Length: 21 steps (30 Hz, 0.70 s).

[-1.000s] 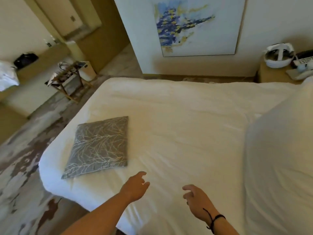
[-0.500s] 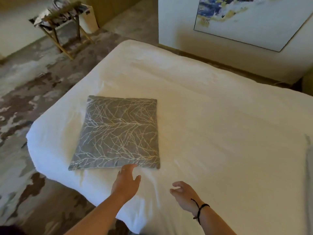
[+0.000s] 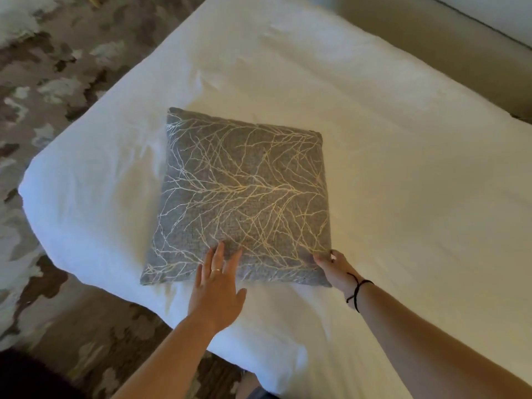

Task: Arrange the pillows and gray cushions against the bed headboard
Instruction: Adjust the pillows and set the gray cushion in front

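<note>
A square gray cushion (image 3: 241, 197) with a pale branch pattern lies flat on the white bed (image 3: 403, 197), near the bed's foot corner. My left hand (image 3: 216, 286) lies flat on the cushion's near edge, fingers straight, a ring on one finger. My right hand (image 3: 331, 266) pinches the cushion's near right corner, thumb on top and fingers under the edge; a black cord band circles that wrist. No pillows and no headboard are in view.
Patterned brown and cream carpet (image 3: 43, 82) lies to the left of the bed and in front of it. A strip of floor and the wall base (image 3: 460, 33) run past the bed's far side.
The view has closed in on the cushion. Both hands reached forward from the bare sheet: the left now lies on the cushion's near edge, the right has taken its near right corner.
</note>
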{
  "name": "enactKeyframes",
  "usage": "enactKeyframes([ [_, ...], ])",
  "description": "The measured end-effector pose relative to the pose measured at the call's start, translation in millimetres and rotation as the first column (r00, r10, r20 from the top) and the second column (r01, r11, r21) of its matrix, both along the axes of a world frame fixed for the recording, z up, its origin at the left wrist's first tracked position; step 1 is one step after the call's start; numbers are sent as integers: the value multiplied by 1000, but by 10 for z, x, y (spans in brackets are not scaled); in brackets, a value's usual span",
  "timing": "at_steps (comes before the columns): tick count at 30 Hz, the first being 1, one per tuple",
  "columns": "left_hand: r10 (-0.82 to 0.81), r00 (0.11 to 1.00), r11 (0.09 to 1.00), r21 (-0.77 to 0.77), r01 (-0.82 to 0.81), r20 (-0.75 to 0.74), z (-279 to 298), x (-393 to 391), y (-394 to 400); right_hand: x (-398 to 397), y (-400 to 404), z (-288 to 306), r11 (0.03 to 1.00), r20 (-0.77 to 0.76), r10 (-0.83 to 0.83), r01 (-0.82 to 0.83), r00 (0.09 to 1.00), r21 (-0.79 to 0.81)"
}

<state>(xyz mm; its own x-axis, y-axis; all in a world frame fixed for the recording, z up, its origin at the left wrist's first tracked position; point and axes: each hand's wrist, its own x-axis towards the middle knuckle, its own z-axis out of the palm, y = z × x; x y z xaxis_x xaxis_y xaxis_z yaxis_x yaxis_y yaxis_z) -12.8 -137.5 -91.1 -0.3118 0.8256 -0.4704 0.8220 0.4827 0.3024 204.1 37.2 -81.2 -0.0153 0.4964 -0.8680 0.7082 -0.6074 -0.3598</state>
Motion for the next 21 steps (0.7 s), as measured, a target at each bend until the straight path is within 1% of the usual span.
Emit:
enactKeyframes([
  [1,-7,1000,1000,-4,7,-3,-39,-9,-43,-49,15,-51,996,16,-77,77,997,-37],
  [3,-9,1000,1000,-1,9,-9,-87,-28,-91,-111,33,-152,984,18,-172,173,985,-45],
  [6,18,1000,1000,0,-18,-16,-86,-84,-51,-153,89,-172,965,-73,-262,260,962,-37],
  [10,49,994,998,35,-46,-102,14,-179,69,-210,103,122,957,-156,-291,286,944,-58],
  [12,28,990,999,47,-22,-135,94,-176,138,-207,53,309,952,-216,-307,296,927,-83],
  [14,-7,991,999,44,13,-135,186,-133,227,-227,-66,522,945,-287,-327,315,900,-90],
  [15,-17,993,999,42,22,-118,238,-109,274,-242,-135,645,943,-314,-331,327,890,-69],
  [17,-3,999,999,51,6,-52,356,-42,354,-228,-257,887,943,-365,-301,333,881,25],
  [19,14,999,996,87,-18,45,472,95,406,-122,-329,1163,938,-408,-242,320,881,135],
  [21,3,992,989,145,-21,125,605,360,453,113,-345,1464,917,-407,-192,311,893,250],
])
